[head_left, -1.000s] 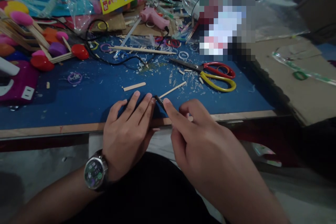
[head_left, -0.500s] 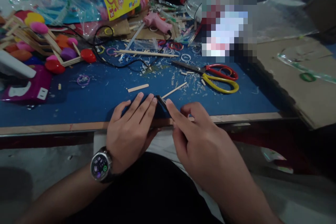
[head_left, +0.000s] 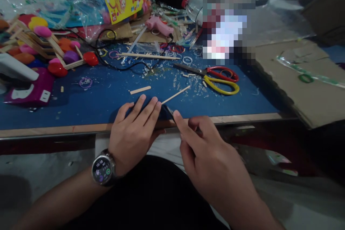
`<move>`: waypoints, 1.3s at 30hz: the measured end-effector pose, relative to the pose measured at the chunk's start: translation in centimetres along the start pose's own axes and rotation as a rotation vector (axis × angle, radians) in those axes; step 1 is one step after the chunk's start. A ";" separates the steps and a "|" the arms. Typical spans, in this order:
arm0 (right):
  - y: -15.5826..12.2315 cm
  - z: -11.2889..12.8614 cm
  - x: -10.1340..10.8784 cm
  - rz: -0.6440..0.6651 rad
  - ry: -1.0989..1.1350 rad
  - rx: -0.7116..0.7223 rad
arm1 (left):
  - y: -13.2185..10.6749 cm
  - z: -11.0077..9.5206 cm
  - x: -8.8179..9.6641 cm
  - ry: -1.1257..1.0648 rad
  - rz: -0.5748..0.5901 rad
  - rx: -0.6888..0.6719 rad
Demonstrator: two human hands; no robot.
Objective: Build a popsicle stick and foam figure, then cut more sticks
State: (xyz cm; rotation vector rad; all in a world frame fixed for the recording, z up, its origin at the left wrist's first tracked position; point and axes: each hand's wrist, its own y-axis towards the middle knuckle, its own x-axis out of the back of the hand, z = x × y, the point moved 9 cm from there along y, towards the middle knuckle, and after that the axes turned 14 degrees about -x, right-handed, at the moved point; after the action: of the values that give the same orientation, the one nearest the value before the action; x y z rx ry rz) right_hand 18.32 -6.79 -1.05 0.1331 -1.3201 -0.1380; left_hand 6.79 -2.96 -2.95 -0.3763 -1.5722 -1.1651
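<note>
Left hand (head_left: 134, 125): laid palm down at the front edge of the blue worktop (head_left: 88, 113), little finger apart, the other fingers straight and close; nothing pinched in view, underside hidden. Presumably flattened this way as a clamp.

Thin wooden stick (head_left: 176, 94): on the worktop, near end under the left forefinger tip, far end free, aslant toward the scissors; pinned at one end, it seems, for steadiness.

Right hand (head_left: 207, 147): fingers curled together round a slim dark-bladed tool (head_left: 170, 111), probably a craft knife, handle mostly hidden. One fingertip forward along the tool, likely for control; blade just beside the pinned end, contact with the stick impossible to tell.

Flat craft stick (head_left: 140, 90): lying just beyond the left fingertips, one end rounded, the other square; within easy reach.

Scissors (head_left: 205, 72), red and yellow handles: beyond the thin stick, handles to the right, probably handy for the right hand.

Pale shavings (head_left: 176, 75): scattered around the scissor blades.

Round wooden stick (head_left: 149, 56): farther back, across the black cord of the pink glue gun (head_left: 159, 25).
</note>
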 end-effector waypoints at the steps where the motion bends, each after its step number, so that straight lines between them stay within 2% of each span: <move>1: -0.2 -0.1 0.0 0.009 0.010 -0.002 | 0.0 0.0 0.0 0.003 0.001 0.000; 10: -0.4 -1.4 -0.4 0.063 0.148 -0.043 | -0.1 0.1 0.1 0.009 -0.047 0.032; 16: 0.3 -2.3 0.1 0.025 0.200 -0.065 | 0.0 0.1 0.0 0.023 -0.032 0.050; 29: 1.2 -0.9 -0.8 0.034 0.206 -0.014 | 0.0 0.2 -0.2 0.025 0.019 0.060; 39: 1.3 0.1 -0.7 -0.021 0.115 0.005 | 0.1 -0.2 -0.3 0.069 0.024 0.020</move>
State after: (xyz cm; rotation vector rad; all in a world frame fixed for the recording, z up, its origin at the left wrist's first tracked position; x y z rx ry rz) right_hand 18.09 -5.34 -1.45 0.1566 -1.2049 -0.1433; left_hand 7.08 -2.94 -3.12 -0.3368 -1.5144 -1.1319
